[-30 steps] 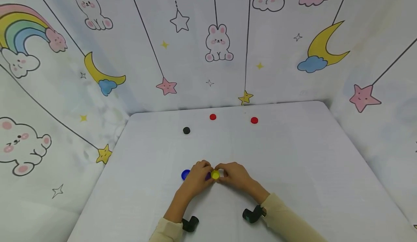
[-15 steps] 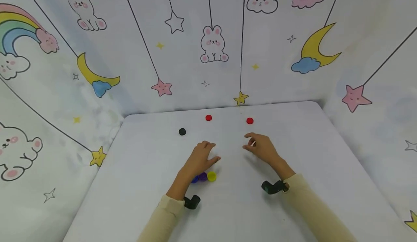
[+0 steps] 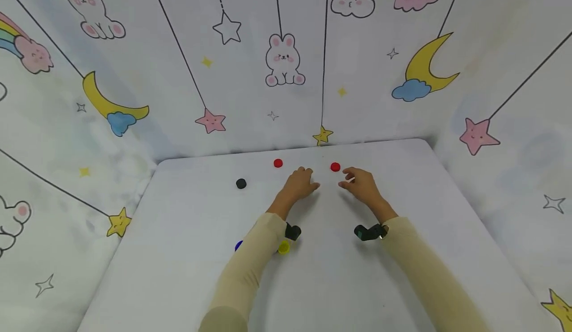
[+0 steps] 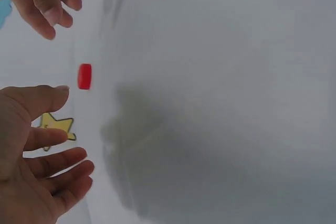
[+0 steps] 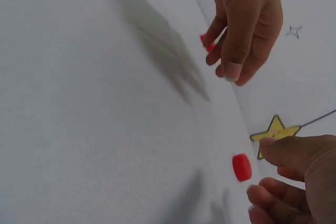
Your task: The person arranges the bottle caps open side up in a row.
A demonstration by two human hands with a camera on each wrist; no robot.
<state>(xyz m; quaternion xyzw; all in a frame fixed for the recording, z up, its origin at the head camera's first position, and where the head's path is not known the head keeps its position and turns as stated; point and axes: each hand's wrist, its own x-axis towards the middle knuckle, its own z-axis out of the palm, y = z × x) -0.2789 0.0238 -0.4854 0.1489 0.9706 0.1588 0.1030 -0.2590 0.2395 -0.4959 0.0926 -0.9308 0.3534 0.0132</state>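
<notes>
Two red bottle-cap-like discs lie near the table's far edge. The right red disc [image 3: 335, 166] is between my two hands, nearer the right one; the left red disc [image 3: 278, 163] lies to the left of my left hand. My left hand [image 3: 299, 183] hovers over the table with fingers spread loosely, holding nothing. Close by the right disc, my right hand [image 3: 361, 185] is held with relaxed fingers and a gap between thumb and fingers. In the left wrist view the red disc [image 4: 84, 76] sits apart from both hands. The right wrist view shows the red disc [image 5: 242, 167] just off my right fingertips.
A black disc [image 3: 241, 183] lies farther left. Nearer to me are a yellow disc [image 3: 283, 247] and a blue disc [image 3: 239, 245], partly hidden by my left sleeve [image 3: 250, 257]. A printed cloth wall [image 3: 250, 84] rises behind the white table [image 3: 339, 282].
Both hands have left the yellow disc and moved forward to the far part of the table. My left sleeve now covers the purple disc. The view has shifted slightly.
</notes>
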